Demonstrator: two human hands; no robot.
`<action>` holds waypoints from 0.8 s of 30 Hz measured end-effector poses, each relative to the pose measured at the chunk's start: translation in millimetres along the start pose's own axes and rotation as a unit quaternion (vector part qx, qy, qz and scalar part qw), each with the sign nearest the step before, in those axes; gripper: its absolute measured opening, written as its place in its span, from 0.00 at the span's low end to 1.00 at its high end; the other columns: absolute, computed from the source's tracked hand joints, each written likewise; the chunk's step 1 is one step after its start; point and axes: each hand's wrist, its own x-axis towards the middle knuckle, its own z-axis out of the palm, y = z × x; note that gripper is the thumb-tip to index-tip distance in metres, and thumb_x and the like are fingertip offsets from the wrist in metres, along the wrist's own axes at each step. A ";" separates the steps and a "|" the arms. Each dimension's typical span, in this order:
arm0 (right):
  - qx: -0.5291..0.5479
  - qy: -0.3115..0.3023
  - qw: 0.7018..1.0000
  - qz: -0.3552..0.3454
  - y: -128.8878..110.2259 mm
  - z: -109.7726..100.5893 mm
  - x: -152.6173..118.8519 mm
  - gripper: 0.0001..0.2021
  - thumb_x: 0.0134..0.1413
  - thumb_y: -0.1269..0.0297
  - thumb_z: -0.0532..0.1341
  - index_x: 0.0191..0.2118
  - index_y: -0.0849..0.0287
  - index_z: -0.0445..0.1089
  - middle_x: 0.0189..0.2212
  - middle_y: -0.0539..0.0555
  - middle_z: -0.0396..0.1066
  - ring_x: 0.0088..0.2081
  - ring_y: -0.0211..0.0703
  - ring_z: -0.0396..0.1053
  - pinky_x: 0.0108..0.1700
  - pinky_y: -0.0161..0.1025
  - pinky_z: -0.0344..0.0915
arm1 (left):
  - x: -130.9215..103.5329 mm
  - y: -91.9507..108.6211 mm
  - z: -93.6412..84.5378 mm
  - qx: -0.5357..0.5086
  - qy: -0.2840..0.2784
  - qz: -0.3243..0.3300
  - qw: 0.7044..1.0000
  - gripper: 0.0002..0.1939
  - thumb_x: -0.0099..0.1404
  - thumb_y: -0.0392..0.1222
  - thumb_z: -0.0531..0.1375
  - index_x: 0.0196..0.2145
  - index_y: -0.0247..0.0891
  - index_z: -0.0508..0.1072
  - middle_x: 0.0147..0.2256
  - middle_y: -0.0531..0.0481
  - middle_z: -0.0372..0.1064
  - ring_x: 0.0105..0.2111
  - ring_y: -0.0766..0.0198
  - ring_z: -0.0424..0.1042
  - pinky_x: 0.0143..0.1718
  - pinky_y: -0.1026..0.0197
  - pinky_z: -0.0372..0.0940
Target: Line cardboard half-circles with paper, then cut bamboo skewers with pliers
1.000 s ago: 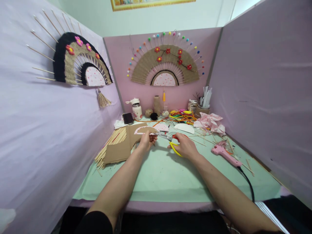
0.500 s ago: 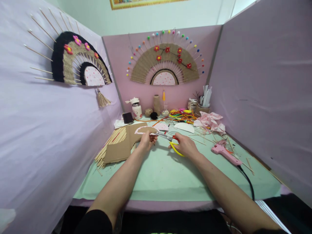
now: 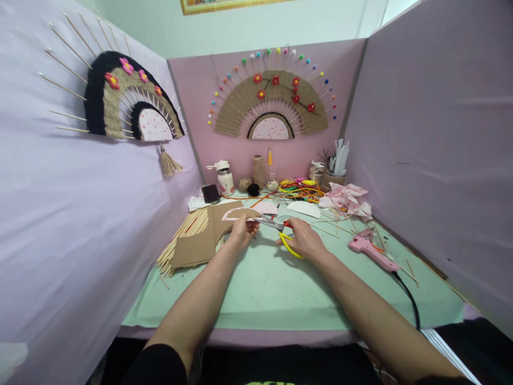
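Note:
Between the fingers of my left hand [image 3: 242,231] is a half-round cardboard piece [image 3: 242,213] with a pink-and-white patterned border along its curved edge. My right hand [image 3: 306,238] is closed around the handles of scissors [image 3: 287,245], one yellow and one red-orange. Their blades reach left to the right end of the cardboard piece, close by my left fingertips. Exactly where the blades meet the border is too small to make out. Behind my hands lie a patterned pink paper piece [image 3: 265,208] and a white half-round piece [image 3: 304,209].
Cut cardboard [image 3: 194,248] lies over a bundle of thin sticks [image 3: 164,256] on the left. To the right rests a pink glue gun [image 3: 372,253] with a black cord. Crumpled pink paper [image 3: 347,199], coloured pipe cleaners [image 3: 302,188] and a white bottle [image 3: 225,182] stand or lie farther back.
The scissor blades look slightly more apart than before, with the handles shifted a little. My left hand and the cardboard piece stay in almost the same place.

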 end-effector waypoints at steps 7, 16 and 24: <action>-0.014 -0.004 1.000 0.015 -2.5 -3.5 0.2 0.16 0.47 0.51 0.62 0.39 0.55 0.67 0.36 0.54 0.71 0.36 0.45 0.67 0.29 0.35 0.51 | 3.8 -0.1 -4.3 -0.004 -0.001 -0.020 1.000 0.14 0.60 0.37 0.49 0.23 0.32 0.71 0.16 0.46 0.66 0.15 0.70 0.61 0.16 0.70 0.56; -0.043 -0.022 0.998 0.037 -4.9 -7.6 0.6 0.16 0.46 0.49 0.61 0.36 0.54 0.68 0.31 0.52 0.71 0.33 0.45 0.67 0.26 0.35 0.45 | 2.6 1.0 -4.1 0.007 0.000 -0.027 1.000 0.16 0.61 0.37 0.48 0.22 0.31 0.72 0.15 0.46 0.65 0.14 0.70 0.60 0.16 0.70 0.55; 0.020 0.025 0.993 0.118 2.8 -4.2 5.1 0.16 0.48 0.47 0.59 0.29 0.54 0.61 0.25 0.49 0.68 0.27 0.41 0.62 0.25 0.34 0.45 | 6.7 -1.5 -6.1 0.009 -0.009 0.017 1.000 0.15 0.61 0.37 0.49 0.24 0.31 0.72 0.17 0.46 0.67 0.16 0.70 0.63 0.19 0.69 0.57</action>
